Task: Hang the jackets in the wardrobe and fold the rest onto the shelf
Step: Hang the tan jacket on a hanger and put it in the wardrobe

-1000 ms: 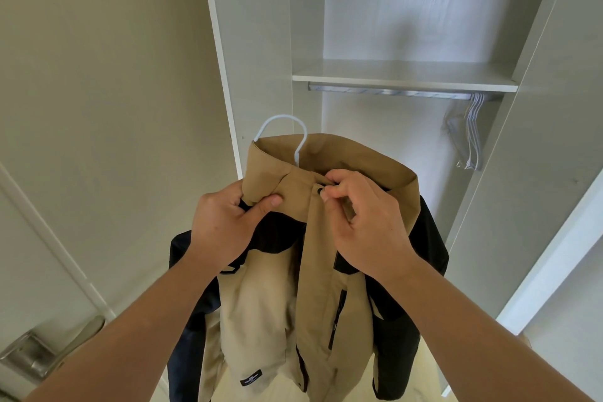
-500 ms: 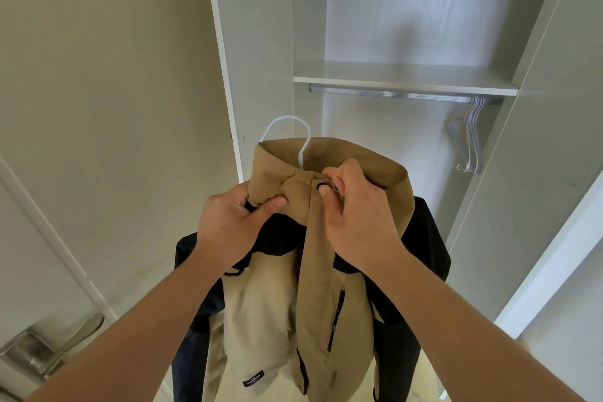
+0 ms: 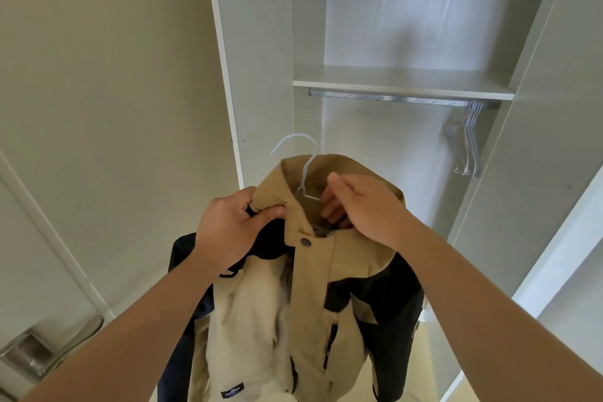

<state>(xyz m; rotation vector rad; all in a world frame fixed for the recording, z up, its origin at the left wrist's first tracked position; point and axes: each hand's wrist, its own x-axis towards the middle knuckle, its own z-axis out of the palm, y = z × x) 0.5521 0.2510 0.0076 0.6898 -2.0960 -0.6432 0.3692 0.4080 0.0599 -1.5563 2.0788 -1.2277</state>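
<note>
Tan and navy jacket (image 3: pixel 313 290) hung at lower centre before the open wardrobe (image 3: pixel 375 147).
Head view: the shelf (image 3: pixel 401 87) crossed the upper right with the rail (image 3: pixel 385 98) just under it, spare hangers (image 3: pixel 470 143) bunched at the rail's right end, and a door handle (image 3: pixel 42 349) sat at lower left. The jacket, on 1 white hanger (image 3: pixel 295 140), blocked the wardrobe's lower part. The left hand (image 3: pixel 228 232) pinched the collar (image 3: pixel 287 183), thumb on top. The right hand (image 3: pixel 365 209) reached inside the collar beside the hanger wire, fingers curled; whether it gripped anything could not be told. The hem was cut off below.
</note>
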